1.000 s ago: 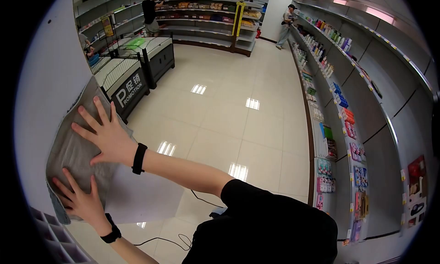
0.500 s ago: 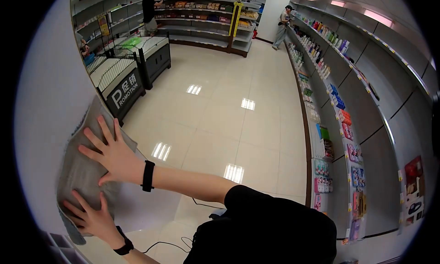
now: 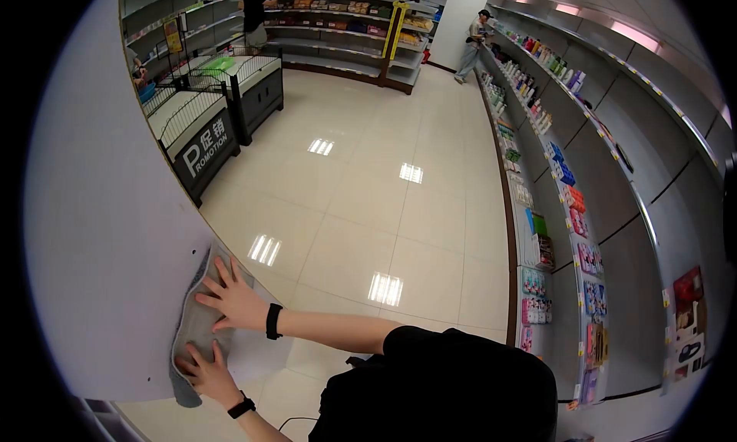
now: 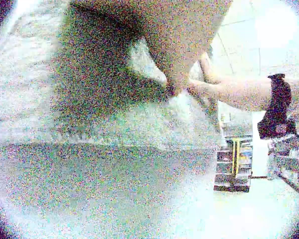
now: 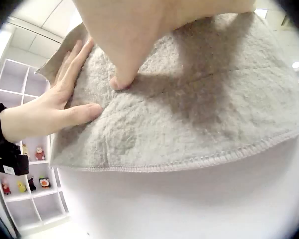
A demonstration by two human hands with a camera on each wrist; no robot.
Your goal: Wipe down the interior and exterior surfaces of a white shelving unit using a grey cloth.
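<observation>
Here's the grey cloth (image 3: 198, 319), spread against the big white panel (image 3: 100, 211) close to the panel's edge, and two hands are on it: the right hand (image 3: 239, 302) up top, fingers straight and fanned well apart, and the left hand (image 3: 214, 380) just below, fingers laid out long with the thumb standing off from the rest, nothing pinched by either! The trick here, I'd say, is matched pressure from both sides, so the cloth slides as one sheet and doesn't bunch in the gap between them. Watch that end by the left fingertips, curling away from the panel in the right wrist view; a wider left spread would probably flatten it. And mind the panel's edge, near the right hand: too far over and the cloth likely folds round it, losing contact. Out beyond lies the tiled floor (image 3: 345, 227), with the PROMOTION bin (image 3: 206, 152) well apart, no hindrance to either hand, it seems
</observation>
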